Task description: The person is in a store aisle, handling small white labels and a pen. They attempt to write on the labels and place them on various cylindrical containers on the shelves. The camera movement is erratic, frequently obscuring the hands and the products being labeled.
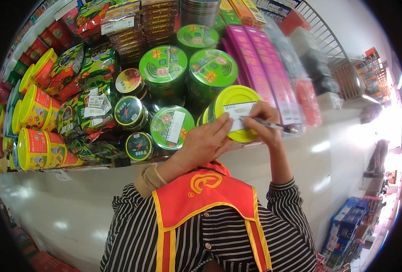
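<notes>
My right hand (pixel 263 122) grips a pen (pixel 272 125), its tip on a white paper slip (pixel 235 126) that bears some writing. The slip lies on the yellow-green lid (pixel 236 91) of a round tub. My left hand (pixel 206 141) presses the slip's left edge with its fingertips and holds nothing. Left of this hand, a green-lidded round container (pixel 158 127) carries another written white slip (pixel 175 126). Larger green-topped round containers (pixel 163 64) stand behind, and small dark round tins (pixel 128 110) stand farther left.
Long magenta boxes (pixel 269 71) lie right of the tub. Yellow tubs (pixel 33 146) and camouflage-patterned bags (pixel 97 88) fill the display's left part. Stacked brown packs (pixel 126 34) stand at the back. The display's front edge (pixel 119 164) runs before me; blue boxes (pixel 345 224) are stacked at the lower right.
</notes>
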`<move>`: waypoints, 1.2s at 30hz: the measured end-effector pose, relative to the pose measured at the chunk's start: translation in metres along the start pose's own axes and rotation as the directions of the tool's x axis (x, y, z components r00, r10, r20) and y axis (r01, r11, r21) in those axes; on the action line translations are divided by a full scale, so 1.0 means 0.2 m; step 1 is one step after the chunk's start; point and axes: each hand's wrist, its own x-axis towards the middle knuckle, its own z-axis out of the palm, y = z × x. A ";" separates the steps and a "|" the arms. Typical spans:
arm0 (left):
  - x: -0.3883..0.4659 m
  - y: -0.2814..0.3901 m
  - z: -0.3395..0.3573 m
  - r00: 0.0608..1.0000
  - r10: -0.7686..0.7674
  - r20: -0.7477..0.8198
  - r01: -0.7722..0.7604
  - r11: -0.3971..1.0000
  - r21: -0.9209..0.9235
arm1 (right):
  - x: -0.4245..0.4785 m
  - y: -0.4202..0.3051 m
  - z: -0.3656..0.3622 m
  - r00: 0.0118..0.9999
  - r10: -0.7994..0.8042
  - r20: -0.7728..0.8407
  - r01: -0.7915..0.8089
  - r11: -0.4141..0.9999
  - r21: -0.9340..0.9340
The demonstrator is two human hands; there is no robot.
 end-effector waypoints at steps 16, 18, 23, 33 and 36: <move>0.00 0.00 -0.01 1.000 0.007 0.008 -0.007 1.000 0.019 | 0.00 0.01 0.01 1.000 -0.006 -0.005 0.006 0.999 -0.031; 0.01 0.00 -0.01 1.000 0.009 0.003 -0.009 1.000 0.017 | 0.00 0.01 0.01 0.999 0.005 -0.032 -0.006 1.000 -0.005; 0.01 0.00 0.00 1.000 0.011 -0.001 -0.011 1.000 0.019 | 0.00 0.01 0.01 0.999 -0.017 -0.038 0.014 0.997 -0.075; 0.02 0.00 0.00 1.000 0.001 0.016 -0.001 1.000 0.004 | 0.00 0.01 0.01 0.998 -0.007 -0.064 0.004 0.999 -0.047; 0.02 0.01 -0.01 1.000 -0.003 0.024 0.003 1.000 0.010 | 0.00 0.02 0.00 0.997 -0.033 -0.069 0.028 0.997 -0.074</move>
